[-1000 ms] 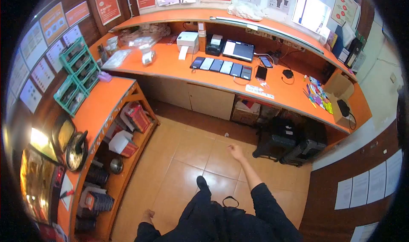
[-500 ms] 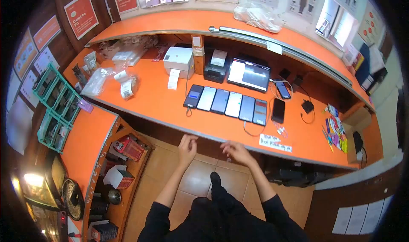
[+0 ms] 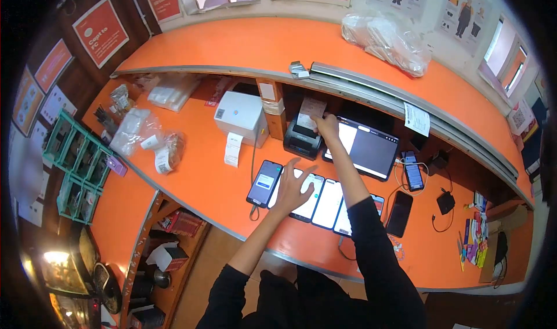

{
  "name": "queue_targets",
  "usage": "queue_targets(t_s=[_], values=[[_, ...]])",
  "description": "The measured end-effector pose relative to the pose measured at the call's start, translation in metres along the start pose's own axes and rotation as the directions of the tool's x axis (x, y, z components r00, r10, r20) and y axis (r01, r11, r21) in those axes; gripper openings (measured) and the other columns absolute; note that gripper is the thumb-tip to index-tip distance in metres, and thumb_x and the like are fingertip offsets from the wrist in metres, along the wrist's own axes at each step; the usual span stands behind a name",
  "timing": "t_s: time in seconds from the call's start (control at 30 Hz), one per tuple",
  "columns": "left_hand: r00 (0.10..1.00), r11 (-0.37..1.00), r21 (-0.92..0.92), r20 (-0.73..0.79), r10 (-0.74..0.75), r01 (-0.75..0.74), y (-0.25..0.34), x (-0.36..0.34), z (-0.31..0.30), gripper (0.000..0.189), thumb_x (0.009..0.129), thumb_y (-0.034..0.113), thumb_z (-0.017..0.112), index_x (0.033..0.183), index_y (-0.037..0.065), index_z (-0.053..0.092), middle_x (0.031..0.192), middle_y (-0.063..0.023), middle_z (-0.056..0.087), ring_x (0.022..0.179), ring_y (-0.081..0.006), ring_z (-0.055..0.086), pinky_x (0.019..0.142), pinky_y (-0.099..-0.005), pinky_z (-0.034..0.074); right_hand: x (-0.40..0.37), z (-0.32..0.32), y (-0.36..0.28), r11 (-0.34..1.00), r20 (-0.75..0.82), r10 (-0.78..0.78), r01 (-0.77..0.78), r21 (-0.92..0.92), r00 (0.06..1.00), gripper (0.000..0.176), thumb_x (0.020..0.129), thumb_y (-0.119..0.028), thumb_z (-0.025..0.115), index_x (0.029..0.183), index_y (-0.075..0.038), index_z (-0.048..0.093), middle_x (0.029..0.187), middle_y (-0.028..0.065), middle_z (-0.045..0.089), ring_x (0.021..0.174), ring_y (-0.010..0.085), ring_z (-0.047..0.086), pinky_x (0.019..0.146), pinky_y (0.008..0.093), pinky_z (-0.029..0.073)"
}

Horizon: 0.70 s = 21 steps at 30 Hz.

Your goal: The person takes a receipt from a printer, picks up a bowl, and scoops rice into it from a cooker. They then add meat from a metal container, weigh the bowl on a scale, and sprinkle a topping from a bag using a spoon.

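Observation:
My left hand [image 3: 294,191] hovers over the row of phones with its fingers spread and holds nothing. Below it a white-screened phone [image 3: 308,204] is partly covered. The leftmost phone [image 3: 265,181] shows a small pop-up and has a cable at its lower end. My right hand [image 3: 326,127] is closed at the edge of the paper slip [image 3: 311,111] that sticks out of the black receipt printer [image 3: 301,142]. Beside that hand stands the tablet [image 3: 371,149]. My right forearm crosses over the phones.
A white label printer [image 3: 239,113] with a paper strip stands left of the black printer. Plastic bags [image 3: 136,133] lie at the left, a dark phone [image 3: 400,214] and pens [image 3: 462,251] at the right. The raised shelf [image 3: 232,42] overhangs the counter's back.
Both hands have moved forward from the counter's front edge. The left is now over the phones, and the right has reached the black printer's paper. The view has moved closer to the counter.

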<state>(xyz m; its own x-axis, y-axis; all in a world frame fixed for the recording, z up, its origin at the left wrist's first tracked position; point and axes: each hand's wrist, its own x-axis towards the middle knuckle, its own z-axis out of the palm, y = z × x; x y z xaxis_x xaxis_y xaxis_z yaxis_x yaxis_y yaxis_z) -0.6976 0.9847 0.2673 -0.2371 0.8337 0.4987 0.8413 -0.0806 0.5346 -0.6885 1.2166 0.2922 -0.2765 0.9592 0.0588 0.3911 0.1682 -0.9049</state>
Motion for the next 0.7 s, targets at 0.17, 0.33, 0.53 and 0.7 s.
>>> queue_targets(t_s=[0.17, 0.33, 0.53, 0.7], values=[[0.999, 0.986, 0.167, 0.051, -0.01, 0.001, -0.024, 0.041, 0.028, 0.065, 0.076, 0.026, 0.067, 0.136, 0.023, 0.045, 0.144, -0.0269, 0.024, 0.136, -0.0424, 0.022, 0.106, -0.0526, 0.025, -0.022, -0.018, -0.045, 0.85, 0.468, -0.046, -0.211, 0.483, 0.883, 0.04, 0.075, -0.022, 0.075, 0.099, 0.006, 0.058, 0.067, 0.0078, 0.061, 0.044, 0.0106, 0.054, 0.038, 0.0203, 0.035], [0.998, 0.952, 0.305, 0.066, -0.011, -0.009, -0.051, 0.044, 0.06, 0.069, 0.076, 0.034, 0.064, 0.136, 0.008, 0.041, 0.136, -0.0237, 0.04, 0.131, -0.0334, 0.035, 0.109, -0.0523, 0.02, -0.076, -0.043, -0.036, 0.904, 0.491, -0.303, 0.083, 0.42, 0.817, 0.024, 0.082, -0.017, 0.069, 0.093, 0.004, 0.062, 0.076, 0.0087, 0.066, 0.065, 0.0107, 0.062, 0.055, 0.0274, 0.047], [0.998, 0.969, 0.239, 0.021, 0.058, -0.061, -0.049, 0.037, 0.068, 0.055, 0.074, 0.042, 0.067, 0.115, 0.006, 0.06, 0.118, -0.0118, 0.058, 0.12, -0.0302, 0.048, 0.111, -0.0517, 0.017, -0.111, -0.075, 0.035, 0.948, 0.46, -0.257, 0.128, 0.293, 0.85, 0.021, 0.083, -0.016, 0.068, 0.093, 0.002, 0.064, 0.079, 0.0141, 0.066, 0.074, 0.0138, 0.063, 0.065, 0.0285, 0.048], [0.994, 0.987, 0.13, 0.038, -0.099, 0.094, -0.031, 0.05, 0.049, 0.059, 0.082, 0.034, 0.063, 0.135, 0.014, 0.047, 0.146, -0.011, 0.036, 0.141, -0.0294, 0.021, 0.111, -0.054, 0.011, -0.154, -0.1, 0.039, 0.891, 0.505, -0.279, 0.024, 0.453, 0.817, 0.024, 0.088, -0.019, 0.065, 0.1, 0.002, 0.065, 0.089, 0.011, 0.067, 0.08, 0.0134, 0.063, 0.069, 0.0287, 0.048]])
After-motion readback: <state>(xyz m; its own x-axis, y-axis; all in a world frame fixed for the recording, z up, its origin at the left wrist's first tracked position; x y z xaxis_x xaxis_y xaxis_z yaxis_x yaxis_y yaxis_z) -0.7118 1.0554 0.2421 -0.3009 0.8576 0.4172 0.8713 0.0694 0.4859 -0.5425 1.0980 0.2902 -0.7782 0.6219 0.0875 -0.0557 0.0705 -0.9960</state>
